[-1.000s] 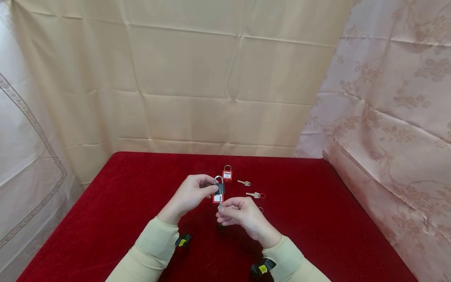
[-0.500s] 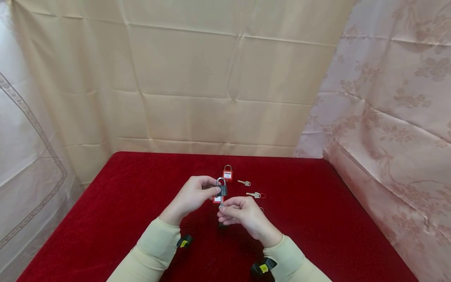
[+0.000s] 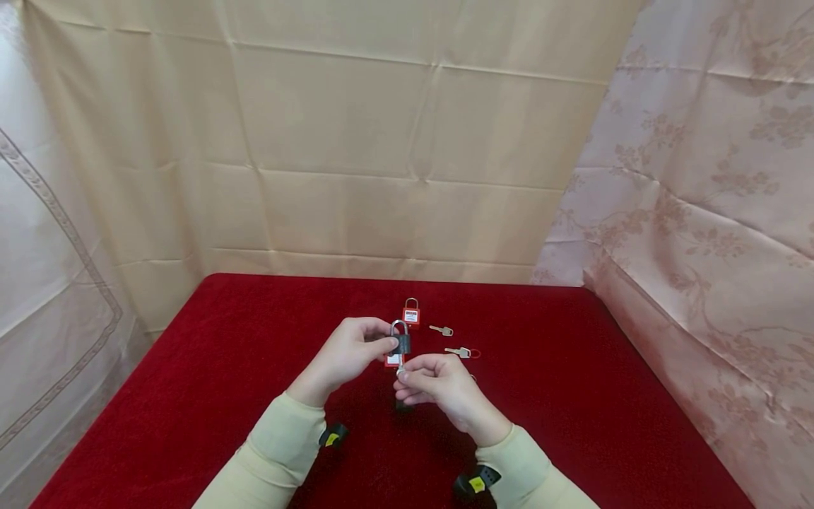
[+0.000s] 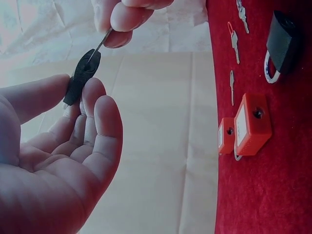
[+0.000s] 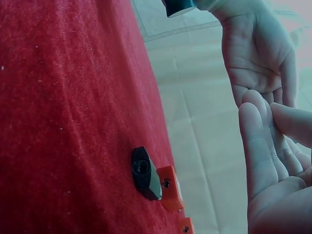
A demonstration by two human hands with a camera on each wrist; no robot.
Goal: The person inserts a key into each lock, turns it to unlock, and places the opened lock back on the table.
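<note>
Between the thumb and fingers of my left hand [image 3: 343, 359] is a small black padlock [image 3: 403, 344], held above the table with its shackle pointing up. My right hand [image 3: 441, 390] pinches a key [image 4: 100, 44] by its head. In the left wrist view the key's blade meets the keyhole face of the padlock; how deep it sits I cannot tell. The right wrist view hides both key and held padlock behind my fingers. Just beyond the held padlock, a red padlock [image 3: 393, 360] with a white label stands on the cloth, partly covered.
Farther back stands another red padlock [image 3: 410, 314]. To its right lie a plain key [image 3: 441, 330] and a key with a red ring [image 3: 459, 352]. One more key [image 4: 243, 17] and a second black padlock [image 5: 145, 173] rest on the red cloth [image 3: 222, 396].
My left hand has shifted the black padlock slightly right and down. The right hand has drifted a little right with the key; over the last half second both have barely moved.
</note>
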